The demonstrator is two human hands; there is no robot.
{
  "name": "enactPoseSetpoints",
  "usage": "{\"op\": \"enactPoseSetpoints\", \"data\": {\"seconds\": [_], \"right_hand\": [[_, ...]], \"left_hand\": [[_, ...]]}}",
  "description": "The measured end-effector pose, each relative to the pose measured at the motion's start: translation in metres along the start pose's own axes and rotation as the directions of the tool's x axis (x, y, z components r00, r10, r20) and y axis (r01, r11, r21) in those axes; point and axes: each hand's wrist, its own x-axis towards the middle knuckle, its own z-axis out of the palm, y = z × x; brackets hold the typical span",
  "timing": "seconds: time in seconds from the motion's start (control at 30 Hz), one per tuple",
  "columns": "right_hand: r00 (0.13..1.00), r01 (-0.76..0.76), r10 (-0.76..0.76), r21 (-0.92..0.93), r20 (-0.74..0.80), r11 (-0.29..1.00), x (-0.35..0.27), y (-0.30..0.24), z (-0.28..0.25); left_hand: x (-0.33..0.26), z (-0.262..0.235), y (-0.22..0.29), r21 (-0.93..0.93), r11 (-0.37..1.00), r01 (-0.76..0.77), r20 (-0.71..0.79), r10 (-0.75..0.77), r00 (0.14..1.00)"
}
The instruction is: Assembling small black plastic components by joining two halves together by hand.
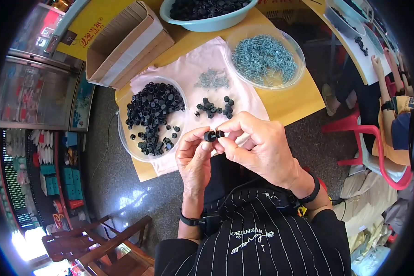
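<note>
Between the fingertips of my left hand (194,161) is a small black plastic cap (209,136), its round face turned up toward me. My right hand (264,145) pinches a second small black piece against the cap's right side; fingers hide most of that piece. Just beyond my hands, a loose group of black caps (210,108) lies on the pale pink cloth (195,60). Farther back on the cloth is a small pile of screws (212,79). A clear round tray (124,138) full of black parts stands to the left of my left hand.
At the back right, a clear round tray (301,64) holds many screws. A light blue basin (207,25) of black parts stands at the far edge, beside an open cardboard box (124,46). People's arms (385,76) and a pink chair (377,133) are at right; a wooden chair (115,244) is lower left.
</note>
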Motion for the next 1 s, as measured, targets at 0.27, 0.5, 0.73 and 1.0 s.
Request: {"op": "enactPoseSetpoints", "data": {"seconds": [0.27, 0.5, 0.73, 1.0], "right_hand": [[0.999, 0.032, -0.034, -0.064, -0.03, 0.997, -0.001, 0.006, 0.002], [0.979, 0.162, -0.18, -0.178, -0.092, 0.971, -0.005, 0.016, 0.0], [0.955, 0.237, -0.269, -0.221, -0.126, 0.946, -0.009, 0.025, -0.002], [0.962, 0.222, -0.252, -0.23, -0.11, 0.948, -0.011, 0.027, -0.006]], "left_hand": [[-0.001, 0.0, -0.003, 0.086, 0.996, -0.004, -0.002, 0.004, 1.0], [0.001, -0.001, -0.008, 0.153, 0.987, -0.043, 0.038, 0.038, 0.999], [0.001, -0.001, -0.01, 0.178, 0.982, -0.064, 0.08, 0.05, 0.995], [0.0, -0.001, -0.013, 0.324, 0.934, -0.152, 0.143, 0.111, 0.984]]}}
